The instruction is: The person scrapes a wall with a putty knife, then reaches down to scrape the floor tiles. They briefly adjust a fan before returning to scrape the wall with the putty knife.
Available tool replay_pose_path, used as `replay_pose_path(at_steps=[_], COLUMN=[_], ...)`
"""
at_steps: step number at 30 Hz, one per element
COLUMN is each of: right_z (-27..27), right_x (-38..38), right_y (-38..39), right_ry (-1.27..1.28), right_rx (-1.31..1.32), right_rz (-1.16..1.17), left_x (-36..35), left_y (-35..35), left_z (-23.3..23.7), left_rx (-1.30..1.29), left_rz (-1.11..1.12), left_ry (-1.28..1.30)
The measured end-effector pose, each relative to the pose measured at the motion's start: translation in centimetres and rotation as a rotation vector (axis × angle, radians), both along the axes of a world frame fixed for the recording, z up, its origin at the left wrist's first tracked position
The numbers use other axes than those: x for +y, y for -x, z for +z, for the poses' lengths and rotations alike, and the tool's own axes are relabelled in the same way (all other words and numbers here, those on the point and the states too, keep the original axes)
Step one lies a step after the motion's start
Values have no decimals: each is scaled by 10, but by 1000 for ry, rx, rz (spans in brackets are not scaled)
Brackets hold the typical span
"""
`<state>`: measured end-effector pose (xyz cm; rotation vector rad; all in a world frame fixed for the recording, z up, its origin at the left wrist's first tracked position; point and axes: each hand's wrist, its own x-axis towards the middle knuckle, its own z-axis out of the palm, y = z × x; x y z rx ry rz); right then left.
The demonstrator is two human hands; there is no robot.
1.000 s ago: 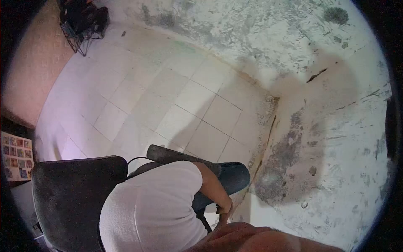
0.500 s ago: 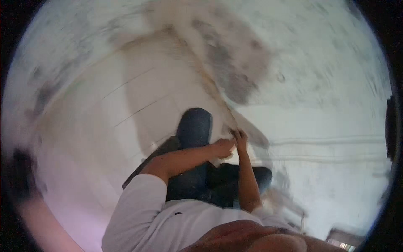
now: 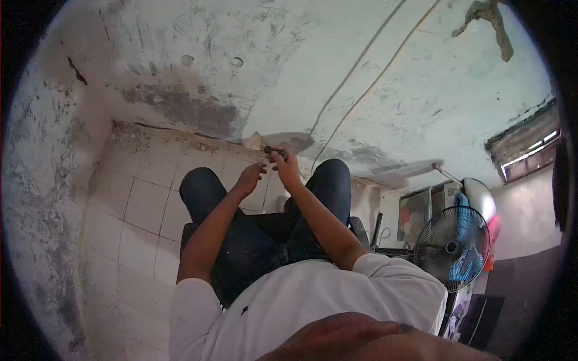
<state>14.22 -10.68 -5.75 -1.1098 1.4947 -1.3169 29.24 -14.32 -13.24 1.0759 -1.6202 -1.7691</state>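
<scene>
My right hand [image 3: 287, 165] is closed around the dark handle of a putty knife [image 3: 256, 142]. Its pale, wedge-shaped blade points up and left, close to the foot of the wall. Just left of it and lower, my left hand [image 3: 249, 178] hovers over the floor with fingers loosely bent and apart, and nothing shows in it. Both hands are beyond my knees. The wall [image 3: 198, 111] in front has peeling paint and dark damp patches near its base.
White floor tiles [image 3: 141, 201] run to a crumbling wall edge. A cable [image 3: 367, 90] hangs down the wall. To the right stand a fan [image 3: 451, 248] and a framed panel [image 3: 415, 210]. I sit on a dark seat [image 3: 274, 224].
My view has swung to the right, bringing the fan and cable into sight. My hands, close together before, are now slightly apart. The earlier frame is blurred.
</scene>
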Motion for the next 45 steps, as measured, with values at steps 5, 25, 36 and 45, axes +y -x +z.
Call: replay_pose_path(at_steps=[5,25,36,45], right_z=[15,53,79,120], right_x=[46,-30,-132,-183], right_y=[-14,49,19,71], right_ry=[195,-107,36,325], right_rx=[372,-154,-854,-687], right_rz=[131,211,393,207], left_x=[25,16,-58,-113], left_y=[-1,5,30,95], left_z=[47,58,145,161], left_rx=[169,301,191,186], left_rz=[55,178,320,227], left_ry=[-260,-260,-195,-33])
